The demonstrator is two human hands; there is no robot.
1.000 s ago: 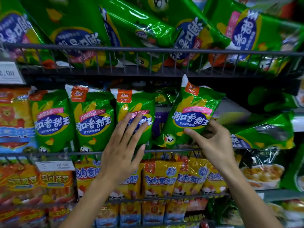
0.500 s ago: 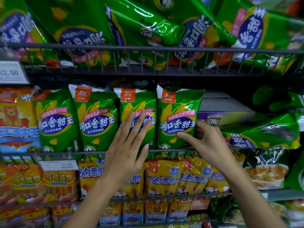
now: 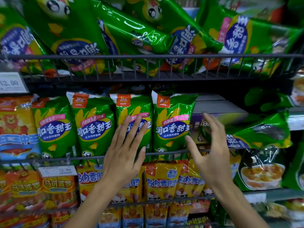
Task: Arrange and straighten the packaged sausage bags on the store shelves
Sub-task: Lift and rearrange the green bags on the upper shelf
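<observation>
Setting: retail shop, packaged-food aisle. Evidence: tiered dark wire shelves [image 3: 148,56] with rail fronts, stacked one above another. Just beyond the left hand's fingertips [image 3: 131,120], identical green sausage bags [image 3: 93,124] stand in a facing row. Below the fingers, yellow sausage packs [image 3: 162,180] fill the next tier. Printed price tags reading 12.00 are clipped to rails: one [image 3: 57,171] left of the fingers, another [image 3: 11,83] on the tier above.

a single head-worn wide-angle camera is facing the wire shelf rail [image 3: 148,55] straight on and close — tilting slightly upward, with both forearms rising from the bottom edge; no second view is sharing it.
</observation>
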